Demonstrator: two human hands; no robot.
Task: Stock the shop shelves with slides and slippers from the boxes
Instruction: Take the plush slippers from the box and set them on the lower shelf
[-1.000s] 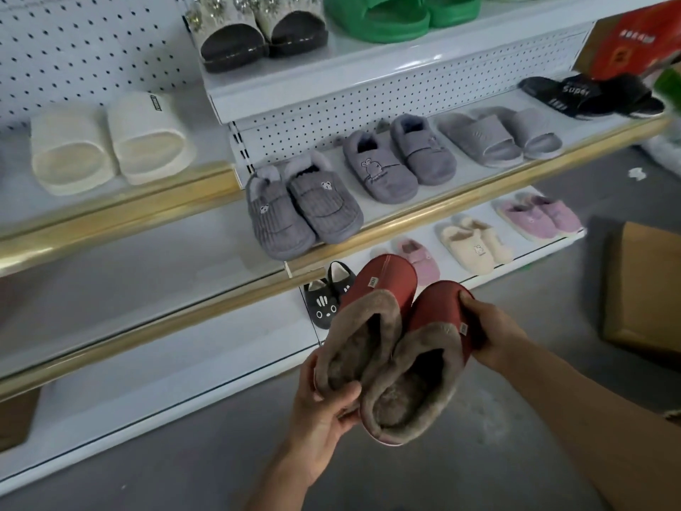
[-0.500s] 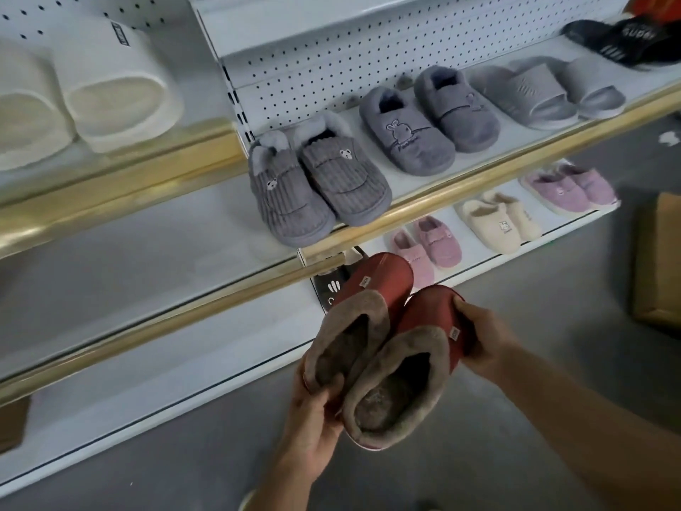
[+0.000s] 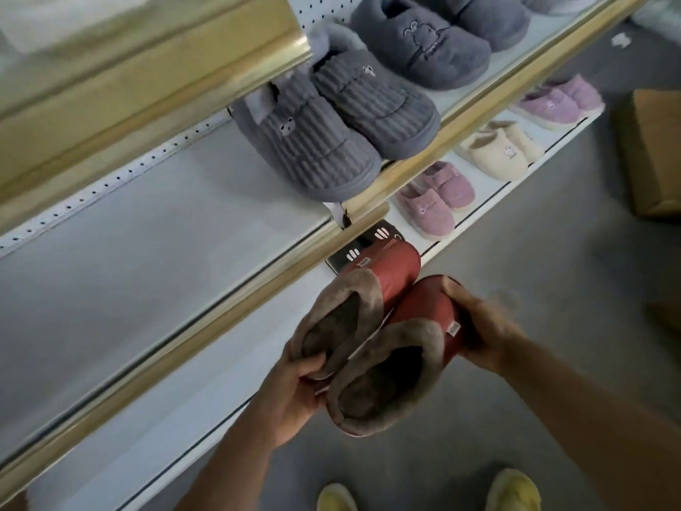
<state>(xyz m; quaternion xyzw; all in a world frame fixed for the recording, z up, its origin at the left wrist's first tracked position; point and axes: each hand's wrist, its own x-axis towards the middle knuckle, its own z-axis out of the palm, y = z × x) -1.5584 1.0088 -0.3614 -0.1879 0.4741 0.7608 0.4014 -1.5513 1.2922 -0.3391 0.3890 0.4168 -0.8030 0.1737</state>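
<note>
Red slippers [image 3: 383, 337], fur-lined, are hanging paired in front of the shelves: the left hand [image 3: 294, 392] is pinching a heel, the right hand [image 3: 479, 326] is curling round a toe. Placing seems underway; next, probably setting them on the bare shelf [image 3: 147, 274].

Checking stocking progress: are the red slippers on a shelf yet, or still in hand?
In hand: the red slippers are held off the shelf by left hand and right hand.

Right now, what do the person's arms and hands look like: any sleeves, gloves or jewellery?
Both forearms are bare as far as the frame shows: no sleeves in view. The left hand and right hand wear no gloves, and no rings, watch or bracelet show.
</note>
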